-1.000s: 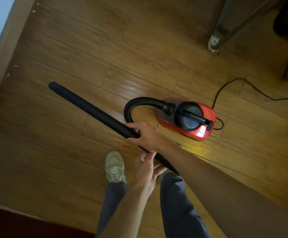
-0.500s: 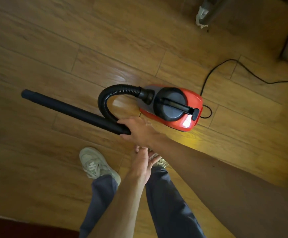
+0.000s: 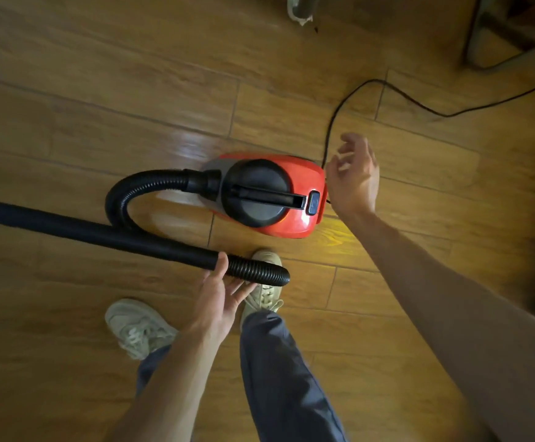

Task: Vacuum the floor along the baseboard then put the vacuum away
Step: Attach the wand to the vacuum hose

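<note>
Left hand (image 3: pixel 219 295): forearm extended forward, palm open, thumb up, fingers loosely spread, not clenched. Right hand (image 3: pixel 353 177): arm stretched further forward and right, wrist bent, fingers curled loosely apart, empty. Hands well apart.

I see pale sneakers: one (image 3: pixel 138 327) at lower left, the other (image 3: pixel 264 287) toward the middle. Dark blue trousers (image 3: pixel 285 378) cover both legs. A metal furniture frame (image 3: pixel 483 33) stands at top right, and a white-tipped leg (image 3: pixel 298 9) at the top edge.
</note>
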`<state>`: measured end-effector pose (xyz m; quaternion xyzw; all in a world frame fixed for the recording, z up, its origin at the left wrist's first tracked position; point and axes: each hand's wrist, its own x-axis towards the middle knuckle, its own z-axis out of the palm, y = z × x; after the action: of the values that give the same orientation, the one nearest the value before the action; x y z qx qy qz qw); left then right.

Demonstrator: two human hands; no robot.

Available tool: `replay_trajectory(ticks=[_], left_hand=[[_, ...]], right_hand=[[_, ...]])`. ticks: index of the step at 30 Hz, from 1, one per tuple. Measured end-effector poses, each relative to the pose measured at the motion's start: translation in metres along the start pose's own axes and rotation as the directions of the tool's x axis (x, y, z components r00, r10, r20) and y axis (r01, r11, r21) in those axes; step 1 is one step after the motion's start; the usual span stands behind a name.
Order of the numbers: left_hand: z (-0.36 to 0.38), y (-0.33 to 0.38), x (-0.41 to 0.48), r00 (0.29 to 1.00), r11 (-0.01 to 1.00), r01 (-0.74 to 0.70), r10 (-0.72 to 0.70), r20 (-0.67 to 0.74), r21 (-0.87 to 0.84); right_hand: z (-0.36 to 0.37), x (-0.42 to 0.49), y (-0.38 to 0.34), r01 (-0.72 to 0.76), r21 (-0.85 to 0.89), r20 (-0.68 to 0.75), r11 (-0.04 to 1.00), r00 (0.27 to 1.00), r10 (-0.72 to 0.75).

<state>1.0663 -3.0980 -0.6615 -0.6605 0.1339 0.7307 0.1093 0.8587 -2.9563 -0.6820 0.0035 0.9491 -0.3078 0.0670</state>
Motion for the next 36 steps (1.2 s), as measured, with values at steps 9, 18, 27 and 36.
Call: replay_trajectory(ticks=[9,18,27,36], left_hand=[[0.007,-0.010,0.022,0.999,0.999,0.040,-0.042,-0.033,-0.036],[0.021,-0.018,0.029,0.998,0.999,0.049,-0.049,-0.046,0.003],[0.029,-0.012,0.033,0.998,1.000,0.028,-0.028,-0.053,-0.009],[0.028,-0.001,0.031,0.998,0.999,0.021,-0.018,-0.066,0.050]], right_hand=[[0.031,-0.068,0.061,-0.202,-0.317,0.529,0.927,0.773,0.349],[0.065,-0.074,0.035,-0.386,-0.281,0.442,0.878,0.760,0.476],[0.077,-0.083,0.031,-0.377,-0.345,0.431,0.860,0.750,0.501],[0.078,-0.083,0.037,-0.341,-0.343,0.419,0.875,0.778,0.468]])
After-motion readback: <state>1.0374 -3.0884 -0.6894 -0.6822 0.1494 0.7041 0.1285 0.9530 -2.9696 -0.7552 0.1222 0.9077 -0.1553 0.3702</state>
